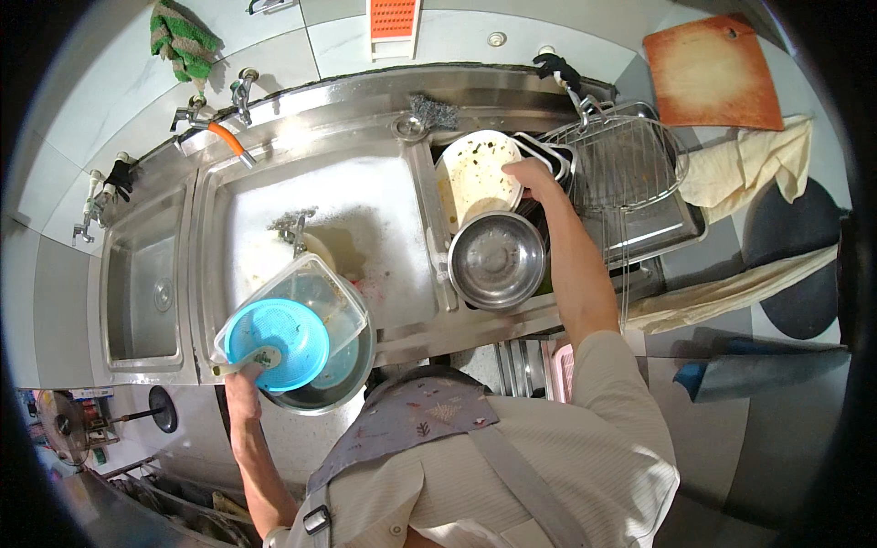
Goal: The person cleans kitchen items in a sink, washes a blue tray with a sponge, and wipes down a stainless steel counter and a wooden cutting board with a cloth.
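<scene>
My left hand (pixel 244 394) is at the near edge of a stack of dishes and appears to grip the rim of a light-blue plastic colander (pixel 294 329). A ladle-like spoon (pixel 267 357) rests in the colander beside my fingers. Beneath it are a clear plastic container (pixel 336 301) and a large metal basin (pixel 366 356), overlapping the sink's front edge. My right hand (pixel 531 177) holds the right rim of a white dish (pixel 479 175) spotted with dark food bits. Against that dish's near side sits a stainless steel bowl (pixel 497 260). My right fingertips are partly hidden.
White foam fills the middle sink basin (pixel 384 205), under an orange-hosed faucet (pixel 229 140). A smaller basin (pixel 140 294) lies left. Steel wool (pixel 433 111) sits on the back ledge. Right of my arm are a wire rack (pixel 630 161) and hanging cloths (pixel 747 168).
</scene>
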A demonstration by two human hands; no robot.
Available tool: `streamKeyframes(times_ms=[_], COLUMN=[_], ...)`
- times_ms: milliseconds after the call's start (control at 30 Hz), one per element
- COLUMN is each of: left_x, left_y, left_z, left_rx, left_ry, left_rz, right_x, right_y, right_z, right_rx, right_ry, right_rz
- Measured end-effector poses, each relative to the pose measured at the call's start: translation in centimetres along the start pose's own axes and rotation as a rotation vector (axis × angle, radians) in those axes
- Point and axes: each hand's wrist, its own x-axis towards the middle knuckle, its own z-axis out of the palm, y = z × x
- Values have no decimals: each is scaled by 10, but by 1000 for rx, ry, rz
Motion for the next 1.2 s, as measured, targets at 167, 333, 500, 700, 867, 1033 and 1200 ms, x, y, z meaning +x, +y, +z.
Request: streamKeyframes(times_ms=[167, 333, 500, 700, 867, 1033, 1200], left_x=[4, 8, 8, 9, 8, 6, 9], left_y=[-14, -25, -22, -24, -19, -14, -23], left_z=[-6, -8, -4, -9, -4, -3, -8], left_rx=[-31, -94, -127, -75, -52, -42, -70], left_ry=[2, 11, 4, 25, 65, 30, 7], left_rz=[23, 33, 32, 57, 18, 38, 16], right_x=[-7, -13, -7, -40, -38, -49, -54], right_y=[3, 18, 42, 29, 55, 57, 28], right_z=[10, 8, -7, -26, -32, -22, -18], right_rx=[191, 341, 468, 539, 720, 923, 987], right_ry=[-54, -53, 8, 96, 101, 177, 235], right_rz=[16, -44, -85, -42, -112, -189, -229])
